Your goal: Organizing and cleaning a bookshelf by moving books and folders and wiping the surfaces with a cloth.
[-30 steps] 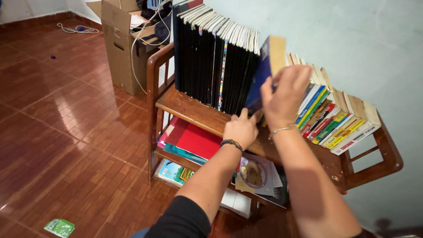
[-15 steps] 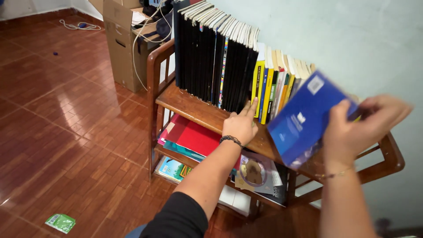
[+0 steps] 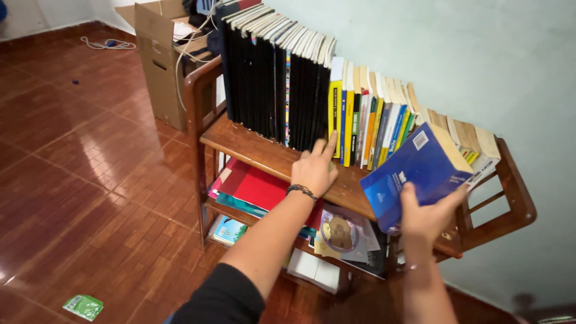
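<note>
From the head view, your right hand [image 3: 427, 217] gripped a blue paperback [image 3: 415, 173] by its lower edge, thumb laid across the cover and the other fingers curled underneath, out of sight. The book was tilted, its yellowed page edge facing up and right, and it hung in front of the right end of the wooden shelf [image 3: 258, 150], partly covering the slanted books [image 3: 474, 147] that leaned there.

Your left hand [image 3: 314, 170] rested on the top board of the shelf, palm down, with the fingers loosely spread and the index finger stretched up to the foot of a yellow-spined book [image 3: 335, 117]. That book stood at the seam between a row of tall black volumes [image 3: 270, 84] on the left and a run of thinner coloured paperbacks [image 3: 375, 120] on the right. A dark beaded bracelet [image 3: 301, 191] circled your left wrist.

Below, the middle shelf carried flat red folders [image 3: 258, 185] and a round-printed booklet [image 3: 339, 231]; the lowest held more flat items. A cardboard box [image 3: 157, 60] with cables stood beyond the shelf on the red-brown tiled floor [image 3: 78, 156], and a small green packet [image 3: 83, 306] lay near the bottom left.
</note>
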